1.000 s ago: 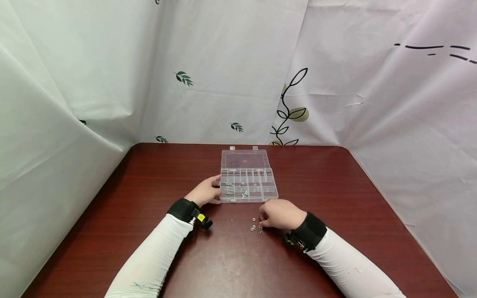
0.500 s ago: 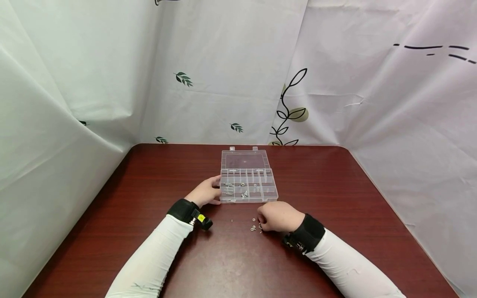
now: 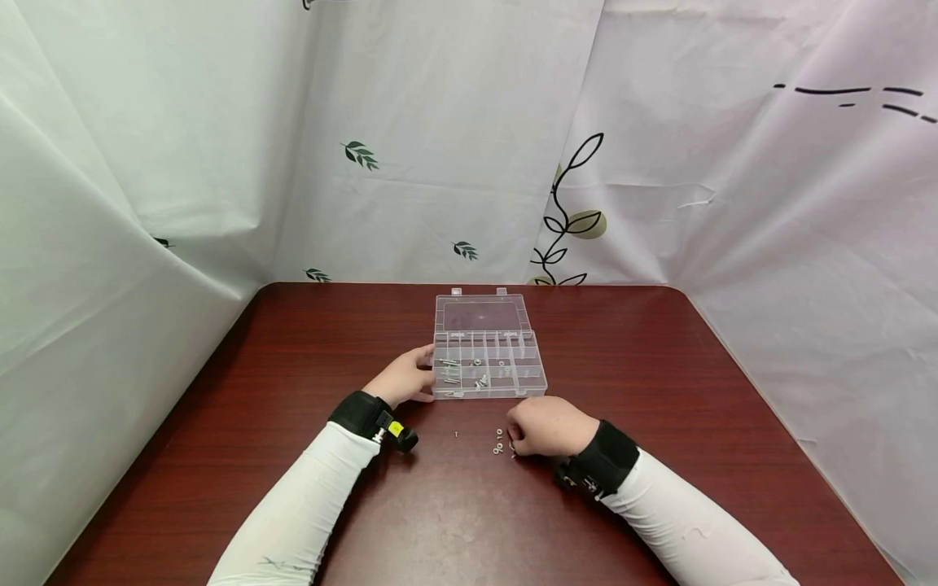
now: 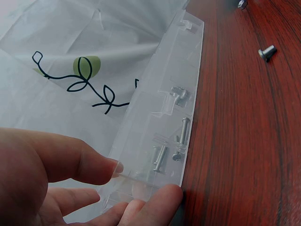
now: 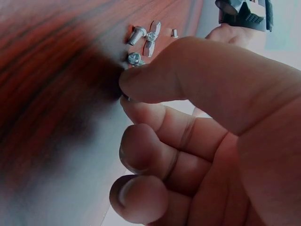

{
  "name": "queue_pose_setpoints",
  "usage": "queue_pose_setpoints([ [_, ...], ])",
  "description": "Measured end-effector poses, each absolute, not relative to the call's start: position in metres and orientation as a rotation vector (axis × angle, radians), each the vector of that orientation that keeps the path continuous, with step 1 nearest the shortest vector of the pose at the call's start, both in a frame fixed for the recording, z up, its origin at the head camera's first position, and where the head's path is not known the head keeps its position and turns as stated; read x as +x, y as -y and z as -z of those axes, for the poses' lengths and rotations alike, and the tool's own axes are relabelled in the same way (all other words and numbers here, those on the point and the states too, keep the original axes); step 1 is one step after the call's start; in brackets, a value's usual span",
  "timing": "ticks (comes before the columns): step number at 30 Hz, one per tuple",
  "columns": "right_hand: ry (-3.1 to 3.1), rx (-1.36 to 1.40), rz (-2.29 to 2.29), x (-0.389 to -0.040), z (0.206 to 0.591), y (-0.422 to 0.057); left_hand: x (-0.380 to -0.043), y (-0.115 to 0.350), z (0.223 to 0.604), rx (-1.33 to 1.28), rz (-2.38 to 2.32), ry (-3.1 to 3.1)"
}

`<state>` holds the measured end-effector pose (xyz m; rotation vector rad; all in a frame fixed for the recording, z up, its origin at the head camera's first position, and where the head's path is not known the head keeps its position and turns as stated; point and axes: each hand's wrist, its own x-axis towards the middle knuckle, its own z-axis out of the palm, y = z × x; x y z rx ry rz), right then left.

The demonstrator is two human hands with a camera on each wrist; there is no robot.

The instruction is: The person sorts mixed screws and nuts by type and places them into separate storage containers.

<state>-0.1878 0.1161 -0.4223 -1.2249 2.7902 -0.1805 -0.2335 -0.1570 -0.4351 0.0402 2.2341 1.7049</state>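
My left hand (image 3: 403,378) grips the left side of a clear plastic compartment box (image 3: 489,394), thumb on one edge and fingers on the other. Long screws (image 4: 160,159) show through its wall. Low over the table, my right hand (image 3: 551,425) bends its fingers, thumb and index tips together beside a cross-head screw (image 5: 134,58). A second screw (image 5: 137,35) and metal nuts (image 5: 150,38) lie just beyond the thumb. A thin dark sliver shows between those fingertips; I cannot tell whether they pinch anything.
The box's transparent lid (image 3: 484,313) is folded back toward the rear table edge. One small screw (image 3: 456,434) lies apart, left of the nuts (image 3: 498,449). White patterned curtains (image 3: 440,163) enclose the dark red table (image 3: 630,358) at the back and sides.
The right hand has moved slightly toward the person, its fingertips now down by the screws. The left hand and the box have stayed in place.
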Motion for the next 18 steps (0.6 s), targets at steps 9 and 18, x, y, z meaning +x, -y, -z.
queue_pose_setpoints([
  [9, -2.765, -1.250, 0.212, -0.195, 0.419, -0.122, -0.234, 0.157, 0.437, 0.036, -1.708, -2.229],
  [18, -2.810, -1.224, 0.322, -0.212, 0.400, -0.140, -0.234, 0.158, 0.436, 0.039, -1.707, -2.242],
])
